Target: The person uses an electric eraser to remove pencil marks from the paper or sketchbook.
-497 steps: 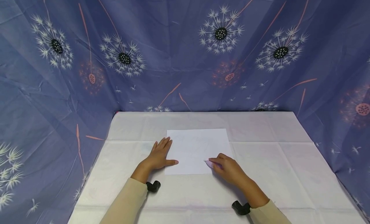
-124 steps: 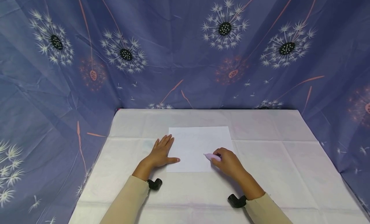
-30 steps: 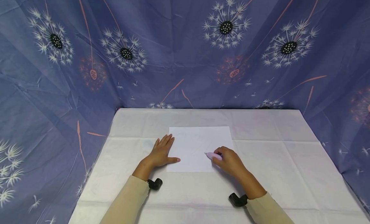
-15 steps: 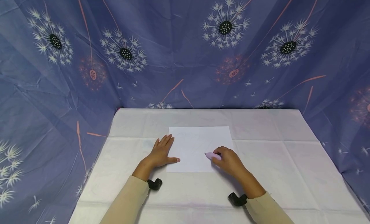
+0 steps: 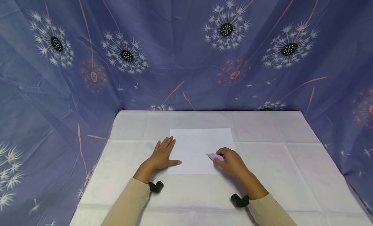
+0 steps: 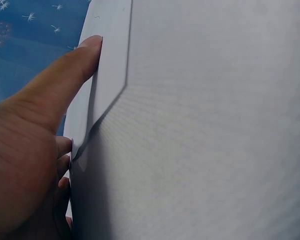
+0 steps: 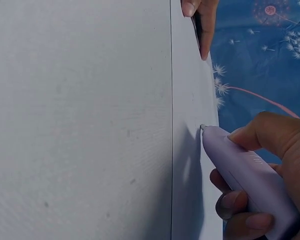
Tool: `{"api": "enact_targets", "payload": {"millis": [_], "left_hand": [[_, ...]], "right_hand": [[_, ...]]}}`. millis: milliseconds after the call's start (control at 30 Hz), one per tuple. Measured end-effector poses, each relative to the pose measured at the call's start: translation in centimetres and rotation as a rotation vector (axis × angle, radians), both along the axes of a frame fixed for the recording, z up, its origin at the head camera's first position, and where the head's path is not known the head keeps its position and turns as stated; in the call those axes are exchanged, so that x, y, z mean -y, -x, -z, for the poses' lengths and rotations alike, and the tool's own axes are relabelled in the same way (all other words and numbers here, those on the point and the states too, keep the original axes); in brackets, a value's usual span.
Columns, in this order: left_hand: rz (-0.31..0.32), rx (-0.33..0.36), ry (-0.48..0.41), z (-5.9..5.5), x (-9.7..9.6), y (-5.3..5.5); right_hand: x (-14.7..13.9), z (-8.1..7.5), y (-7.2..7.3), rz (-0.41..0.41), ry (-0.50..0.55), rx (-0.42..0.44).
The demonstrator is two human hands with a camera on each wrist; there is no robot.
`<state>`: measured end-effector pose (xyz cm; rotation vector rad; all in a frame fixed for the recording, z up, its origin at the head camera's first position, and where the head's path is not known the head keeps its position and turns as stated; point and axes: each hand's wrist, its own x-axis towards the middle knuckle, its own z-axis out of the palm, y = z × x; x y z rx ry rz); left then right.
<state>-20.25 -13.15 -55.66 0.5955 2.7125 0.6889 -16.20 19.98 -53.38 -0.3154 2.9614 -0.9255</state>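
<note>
A white sheet of paper lies on the white-covered table. My left hand rests flat at the sheet's left edge, fingers straight and thumb spread onto the paper. In the left wrist view, the thumb lies along the sheet. Between thumb and curled fingers, my right hand holds a chunky lavender pen with a short metal tip, shaped like a correction pen. The tip points left, at or just over the right part of the paper; contact is hard to tell. Very faint marks show on the sheet.
The table has a white cover with fold creases. A blue curtain printed with dandelions hangs behind it and along both sides. Black wrist devices sit under both forearms, close above the cover.
Compared with the oldest frame, the pen tip has shifted a little farther from the sheet's near edge. Over the last second the right hand makes only tiny movements; the left hand stays put.
</note>
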Motion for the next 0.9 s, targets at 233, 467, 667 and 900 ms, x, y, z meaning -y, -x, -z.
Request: {"api": "enact_targets", "payload": {"millis": [233,467,667,900], "left_hand": [[0.006,-0.002,0.014,0.14,-0.02,0.09],[0.004,-0.023,-0.003,-0.12,0.08,-0.14],[0.0,-0.025,0.022,-0.53,-0.04,-0.21],[-0.001,-0.02,0.016,-0.27,-0.09,-0.08]], "right_hand": [[-0.12,-0.15,0.06,0.011,0.001,-0.014],[-0.09,0.0,0.2,-0.006,0.001,-0.018],[-0.14,0.02,0.2,0.005,0.004,-0.013],[-0.19,-0.02,0.08,-0.003,-0.003,-0.019]]}}
